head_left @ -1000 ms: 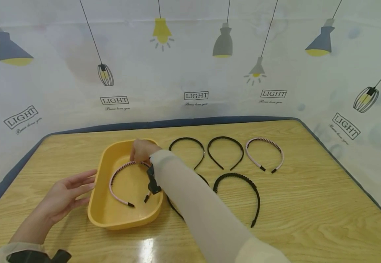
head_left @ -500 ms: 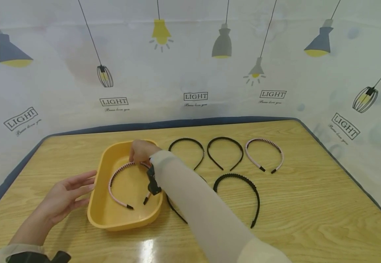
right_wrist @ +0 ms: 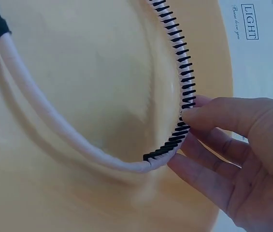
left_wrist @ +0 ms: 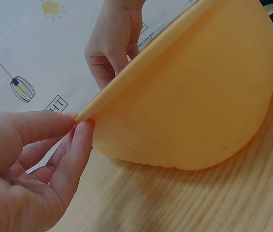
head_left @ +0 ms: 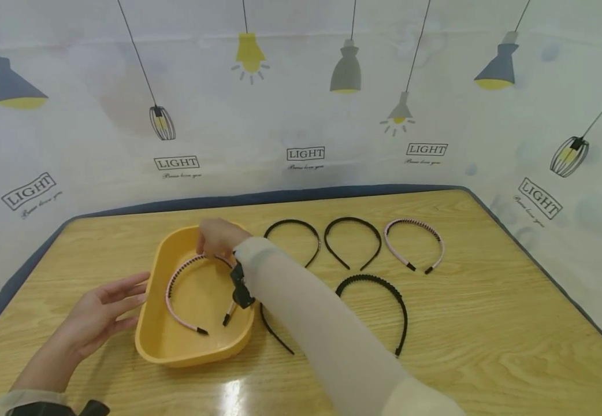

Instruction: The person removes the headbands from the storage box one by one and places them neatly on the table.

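Observation:
In the head view, a pink headband (head_left: 168, 292) with a dark-toothed inner side is inside a yellow plastic tray (head_left: 192, 359). My right hand (head_left: 223, 236) reaches over the tray's far end and holds the band at the top of its arch, its two black tips pointing toward me. Thumb and fingers of this hand (right_wrist: 233, 150) pinch the toothed stretch in the right wrist view. At the tray's left side is my left hand (head_left: 106, 309). The left wrist view shows its thumb and a finger pinching the tray's rim (left_wrist: 122, 72).
Right of the tray, on the wooden table (head_left: 488, 323), lie a black headband (head_left: 293, 221), a second black one (head_left: 350, 218), another pink one (head_left: 443, 248) and a ruffled black one (head_left: 405, 312). My right sleeve (head_left: 311, 306) partly covers one more black headband (head_left: 275, 335).
My right hand and the pink headband have shifted slightly left within the tray. The left hand stays at the tray's side, and the whole head view has drifted a little.

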### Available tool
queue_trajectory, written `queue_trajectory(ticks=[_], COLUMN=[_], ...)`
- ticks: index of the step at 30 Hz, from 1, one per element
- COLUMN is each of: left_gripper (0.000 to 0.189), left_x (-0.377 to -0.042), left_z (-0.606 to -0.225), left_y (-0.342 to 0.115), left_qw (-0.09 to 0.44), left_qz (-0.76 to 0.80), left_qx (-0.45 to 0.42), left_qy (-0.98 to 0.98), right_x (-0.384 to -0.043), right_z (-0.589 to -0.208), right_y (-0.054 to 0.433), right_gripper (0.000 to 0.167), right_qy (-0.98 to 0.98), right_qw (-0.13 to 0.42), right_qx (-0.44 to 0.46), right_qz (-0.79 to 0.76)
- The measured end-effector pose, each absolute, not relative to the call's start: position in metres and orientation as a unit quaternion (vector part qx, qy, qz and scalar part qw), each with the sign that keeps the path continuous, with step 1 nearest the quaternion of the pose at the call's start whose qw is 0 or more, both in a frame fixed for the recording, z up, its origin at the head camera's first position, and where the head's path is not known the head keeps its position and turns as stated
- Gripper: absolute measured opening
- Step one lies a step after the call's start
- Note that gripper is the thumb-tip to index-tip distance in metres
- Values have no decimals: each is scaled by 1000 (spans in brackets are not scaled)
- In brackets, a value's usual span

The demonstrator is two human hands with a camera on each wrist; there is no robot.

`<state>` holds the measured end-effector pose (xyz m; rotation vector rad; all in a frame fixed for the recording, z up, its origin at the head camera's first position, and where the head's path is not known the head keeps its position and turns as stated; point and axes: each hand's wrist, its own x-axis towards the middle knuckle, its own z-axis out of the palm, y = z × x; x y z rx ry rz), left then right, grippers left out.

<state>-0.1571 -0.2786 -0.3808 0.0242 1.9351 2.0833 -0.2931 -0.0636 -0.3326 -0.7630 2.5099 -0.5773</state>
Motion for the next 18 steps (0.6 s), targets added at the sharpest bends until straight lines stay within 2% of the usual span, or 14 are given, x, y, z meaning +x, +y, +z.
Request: queue_trajectory(ticks=[18], left_gripper=[35], left_x=[-158], left_z=[-383], left_y=[-280], left_qw=[150], left_qz=[727], left_qx=[12], left_qy=[670], right_x=[-290], right_z=[-306], right_y=[-61], right_gripper=[26], right_qy=[905], right_qw=[206], right_qx=[-305], right_qz=[-214])
